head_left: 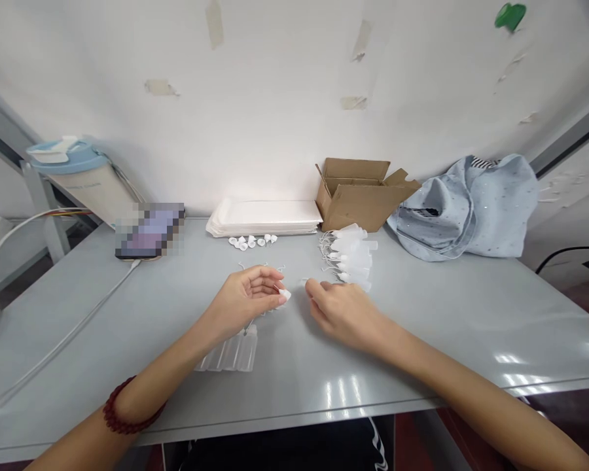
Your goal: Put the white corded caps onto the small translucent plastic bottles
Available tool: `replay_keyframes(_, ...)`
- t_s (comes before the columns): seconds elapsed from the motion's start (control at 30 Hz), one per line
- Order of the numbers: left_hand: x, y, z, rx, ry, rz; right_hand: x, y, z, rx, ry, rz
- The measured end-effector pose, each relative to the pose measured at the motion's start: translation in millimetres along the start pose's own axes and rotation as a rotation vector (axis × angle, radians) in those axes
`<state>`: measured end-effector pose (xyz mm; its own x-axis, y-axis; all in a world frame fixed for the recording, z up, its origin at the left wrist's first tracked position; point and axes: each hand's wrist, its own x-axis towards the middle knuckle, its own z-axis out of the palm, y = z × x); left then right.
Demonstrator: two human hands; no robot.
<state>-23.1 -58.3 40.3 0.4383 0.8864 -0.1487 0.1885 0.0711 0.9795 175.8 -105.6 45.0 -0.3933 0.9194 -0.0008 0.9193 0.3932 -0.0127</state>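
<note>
Over the middle of the table, my left hand (pixel 250 294) pinches a small white needle-tip cap (pixel 285 294) between thumb and fingers. A short distance to its right, my right hand (pixel 341 307) has its fingers closed. A small pale tip (pixel 303 280) pokes out at those fingertips; the rest is hidden. Partly under my left hand and wrist lie small clear squeeze bottles (pixel 246 353) in a row, with tiny pale pieces above them. Beyond my right hand is a pile of capped bottles (pixel 351 252) with thin white strings.
Loose white caps (pixel 243 243) lie before a stack of white trays (pixel 269 216). An open cardboard box (pixel 363 199) and a light blue cloth bag (pixel 495 209) stand at the back right. A phone (pixel 152 230), its cable (pixel 78 322) and a tumbler (pixel 88 183) occupy the left.
</note>
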Motion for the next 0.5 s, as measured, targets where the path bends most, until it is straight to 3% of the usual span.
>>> replay_keyframes(0.13,-1,1,-1.0,-0.028,0.011,-0.058,0,5,-6,0.407,0.146,0.011)
replay_keyframes(0.2,-1,2,-1.9,-0.069,0.013,-0.091,-2,5,-8,0.669,0.158,-0.028)
replay_keyframes(0.37,-1,2,-4.1,-0.214,0.016,-0.051,-4,2,-13,1.153,0.004,-0.037)
replay_keyframes(0.5,-3,4,-4.3,-0.155,-0.051,-0.016,-3,3,-16,1.367,-0.150,-0.066)
